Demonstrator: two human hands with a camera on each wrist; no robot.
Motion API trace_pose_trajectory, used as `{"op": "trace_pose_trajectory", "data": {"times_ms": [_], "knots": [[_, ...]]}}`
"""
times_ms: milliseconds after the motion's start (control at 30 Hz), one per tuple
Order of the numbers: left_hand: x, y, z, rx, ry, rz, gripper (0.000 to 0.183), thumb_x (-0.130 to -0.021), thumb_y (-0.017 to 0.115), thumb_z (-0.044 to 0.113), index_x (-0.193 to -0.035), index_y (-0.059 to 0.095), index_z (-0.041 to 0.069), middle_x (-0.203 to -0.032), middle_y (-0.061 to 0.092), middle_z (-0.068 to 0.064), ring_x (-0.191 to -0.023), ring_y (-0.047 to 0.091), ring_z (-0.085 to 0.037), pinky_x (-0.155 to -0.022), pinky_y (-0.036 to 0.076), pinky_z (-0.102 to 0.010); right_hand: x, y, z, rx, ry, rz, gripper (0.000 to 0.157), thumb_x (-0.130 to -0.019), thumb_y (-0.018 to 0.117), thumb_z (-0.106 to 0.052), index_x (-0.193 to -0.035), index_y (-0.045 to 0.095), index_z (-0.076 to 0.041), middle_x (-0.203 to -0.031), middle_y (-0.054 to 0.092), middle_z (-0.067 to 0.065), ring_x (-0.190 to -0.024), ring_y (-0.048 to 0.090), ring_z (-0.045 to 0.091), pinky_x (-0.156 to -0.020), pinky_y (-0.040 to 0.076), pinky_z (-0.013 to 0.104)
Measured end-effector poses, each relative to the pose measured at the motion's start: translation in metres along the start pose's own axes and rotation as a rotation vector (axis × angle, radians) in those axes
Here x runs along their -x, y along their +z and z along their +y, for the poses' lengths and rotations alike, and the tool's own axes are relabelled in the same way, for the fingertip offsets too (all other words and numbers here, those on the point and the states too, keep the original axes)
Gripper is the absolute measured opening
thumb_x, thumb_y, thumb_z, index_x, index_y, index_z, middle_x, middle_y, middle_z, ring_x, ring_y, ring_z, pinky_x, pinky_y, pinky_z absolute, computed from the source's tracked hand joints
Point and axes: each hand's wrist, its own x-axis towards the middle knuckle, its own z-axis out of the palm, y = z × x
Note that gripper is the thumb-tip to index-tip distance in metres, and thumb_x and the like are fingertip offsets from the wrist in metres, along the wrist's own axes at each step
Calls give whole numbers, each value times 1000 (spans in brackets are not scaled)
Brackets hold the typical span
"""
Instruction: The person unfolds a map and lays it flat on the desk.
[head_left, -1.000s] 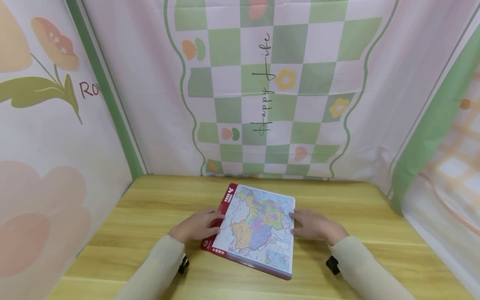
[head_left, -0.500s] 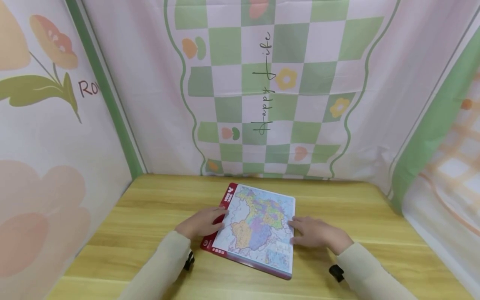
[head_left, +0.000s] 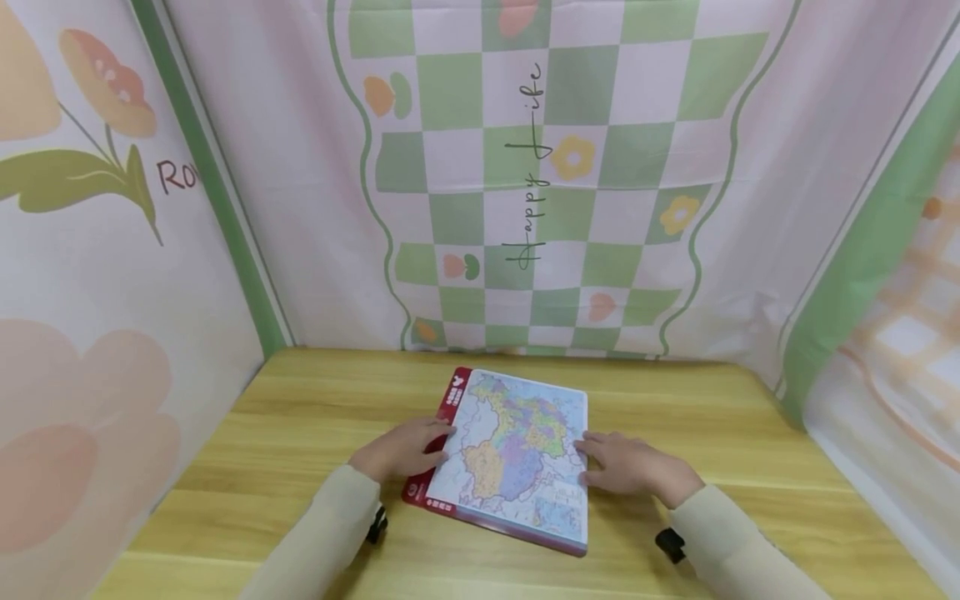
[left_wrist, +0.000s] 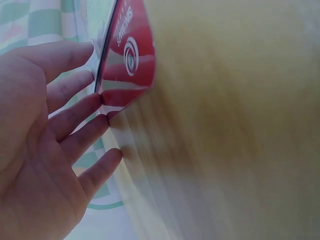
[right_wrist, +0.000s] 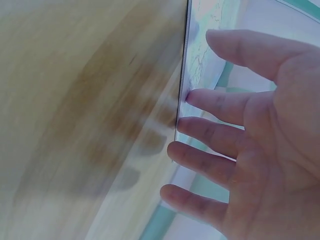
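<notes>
While a person's left hand (head_left: 397,450) rests at the red left border of a thin, rectangular map board (head_left: 517,467), printed pale blue with multicoloured regions, the right hand (head_left: 630,465) touches its opposite edge in the head view. The board lies slightly turned on a yellow wood-grain worktop (head_left: 300,392), its white lettering running sideways. Beige cloth sleeves (head_left: 318,529) cover both arms, with a small black device (head_left: 670,545) by each wrist. Behind the worktop hangs a pale fabric curtain (head_left: 450,92) with green-and-white checks and the words "Happy Life".

In the left wrist view, the fingers (left_wrist: 75,116) are straight and apart; two tips meet the red corner, which bears a white ringed logo (left_wrist: 131,56). Whether the thumb touches, I cannot tell.

From the right wrist, the fingers are likewise spread, some tips at the board's thin dark edge, the little finger beyond it.
</notes>
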Motion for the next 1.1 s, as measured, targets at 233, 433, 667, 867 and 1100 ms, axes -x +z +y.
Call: {"op": "trace_pose_trajectory", "data": {"times_ms": [233, 433, 667, 867, 1100], "knots": [[5, -1, 4, -9, 19, -5, 50, -101, 61, 27, -146, 52, 9, -149, 48, -12, -138, 42, -31, -112, 37, -51, -2, 1, 2, 1, -2, 9, 60, -99, 63, -32, -145, 48, 2, -152, 37, 30, -136, 32, 56, -109, 24, 70], [6, 0, 7, -30, 5, -20, 50, -100, 63, 30, -145, 54, 11, -148, 49, -10, -136, 45, -29, -110, 41, -49, -3, 2, 2, 6, 12, 24, 58, -100, 62, -29, -147, 47, 2, -151, 38, 31, -135, 33, 56, -108, 26, 71], [8, 2, 11, -62, 12, -26, 49, -99, 63, 33, -143, 56, 12, -145, 52, -9, -133, 48, -28, -108, 43, -47, -6, 2, 1, 21, 9, 41, 57, -100, 60, -28, -147, 46, 2, -150, 39, 31, -136, 34, 55, -108, 27, 70], [10, 0, 15, -76, 32, -20, 47, -99, 64, 31, -141, 59, 10, -140, 56, -9, -128, 51, -26, -106, 45, -46, -10, 2, 2, 25, 24, 42, 55, -101, 59, -27, -147, 46, 2, -151, 38, 30, -137, 34, 53, -108, 27, 71], [14, 0, 15, -58, 62, 3, 45, -99, 65, 29, -138, 60, 8, -138, 57, -10, -127, 52, -27, -105, 46, -46, -12, 4, 9, 20, 5, 50, 58, -102, 56, -31, -148, 45, 2, -151, 37, 31, -137, 33, 53, -106, 22, 75]]}}
